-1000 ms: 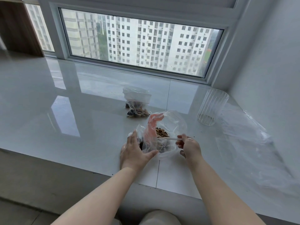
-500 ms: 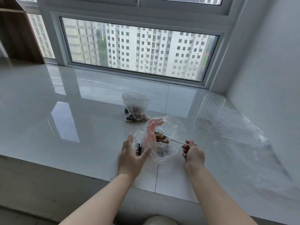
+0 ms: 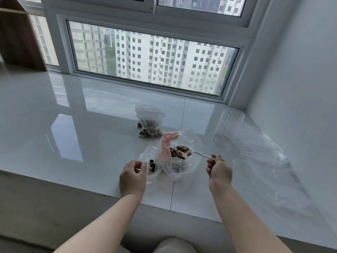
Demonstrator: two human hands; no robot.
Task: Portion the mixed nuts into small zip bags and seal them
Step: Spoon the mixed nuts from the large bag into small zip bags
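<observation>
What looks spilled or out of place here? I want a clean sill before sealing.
Nothing looks spilled: nuts show only in the small zip bag, the big bag, on the spoon and in the filled bag.

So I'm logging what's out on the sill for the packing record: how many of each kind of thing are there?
Small zip bags with nuts: 2, one far, one at the left hand
Large nut bag: 1
White spoon: 1, in the right hand
Ribbed clear cup: 1
Loose plastic sheet: 1
Total: 6
</observation>
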